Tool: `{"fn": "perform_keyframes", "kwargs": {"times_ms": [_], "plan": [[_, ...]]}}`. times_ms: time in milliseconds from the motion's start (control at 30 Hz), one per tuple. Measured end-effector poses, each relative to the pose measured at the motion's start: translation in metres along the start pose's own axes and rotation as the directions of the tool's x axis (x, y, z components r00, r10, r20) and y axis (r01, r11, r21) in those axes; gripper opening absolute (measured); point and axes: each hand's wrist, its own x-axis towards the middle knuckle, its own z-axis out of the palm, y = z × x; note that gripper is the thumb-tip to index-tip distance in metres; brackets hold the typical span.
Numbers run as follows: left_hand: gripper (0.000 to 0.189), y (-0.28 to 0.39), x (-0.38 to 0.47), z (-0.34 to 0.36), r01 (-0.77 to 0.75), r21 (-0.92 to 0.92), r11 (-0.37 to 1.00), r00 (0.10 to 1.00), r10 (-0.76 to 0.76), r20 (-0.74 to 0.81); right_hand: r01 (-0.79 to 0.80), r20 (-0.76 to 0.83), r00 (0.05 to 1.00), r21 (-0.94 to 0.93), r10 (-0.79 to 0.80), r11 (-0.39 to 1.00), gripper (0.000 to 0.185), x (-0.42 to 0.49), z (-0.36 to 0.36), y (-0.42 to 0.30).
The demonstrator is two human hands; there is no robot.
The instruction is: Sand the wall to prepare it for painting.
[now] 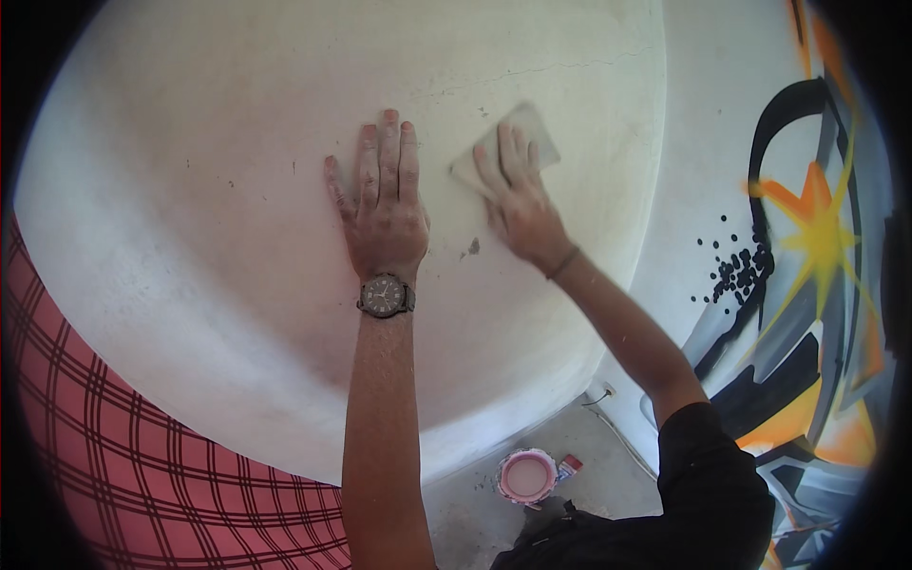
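My left hand (pixel 388 192) lies flat against the off-white wall (pixel 235 285), fingers spread and pointing up. A dark wristwatch (pixel 385 295) is on that wrist. To its right, my right hand (pixel 524 206) presses a thin pale sheet (pixel 545 135), perhaps sandpaper, flat on the wall under the fingers. Hand and sheet are slightly blurred. A thin band circles the right wrist. Below the right hand the wall has a small grey chipped spot (pixel 474 246), and a fine crack (pixel 527 72) runs above the sheet.
On the floor (pixel 463 524) stands a pink-rimmed bucket (pixel 527 476) of pale liquid, with a red-ended brush (pixel 570 467) beside it. A wall socket with a cable (pixel 608 391) is near the corner. Painted graffiti (pixel 812 242) covers the right wall; red checked fabric (pixel 142 456) lies lower left.
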Motion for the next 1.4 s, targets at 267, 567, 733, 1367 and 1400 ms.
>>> {"fn": "perform_keyframes", "kwargs": {"times_ms": [267, 567, 733, 1367, 1400], "plan": [[0.059, 0.0, 0.0, 0.003, 0.003, -0.079, 0.997, 1.0, -0.004, -0.022, -0.015, -0.147, 0.989, -0.085, 0.002, 0.996, 0.072, 0.029, -0.01, 0.005], [0.063, -0.004, -0.004, 0.019, 0.009, -0.155, 0.988, 0.995, -0.024, -0.099, -0.004, -0.123, 0.992, -0.246, -0.027, 0.969, 0.07, 0.0, 0.021, 0.015], [0.063, -0.002, 0.003, 0.015, -0.022, -0.108, 0.994, 0.995, 0.011, -0.101, -0.072, -0.345, 0.937, -0.021, 0.061, 0.997, 0.061, 0.104, -0.017, 0.007], [0.066, 0.01, 0.007, 0.005, -0.087, 0.0, 0.996, 0.995, 0.087, -0.045, 0.078, -0.301, 0.947, -0.122, -0.112, 0.989, 0.06, 0.04, 0.004, 0.047], [0.065, 0.009, 0.007, 0.004, -0.084, 0.025, 0.996, 0.996, 0.085, -0.022, 0.068, -0.33, 0.938, -0.116, -0.103, 0.991, 0.06, 0.046, 0.006, 0.044]]}}
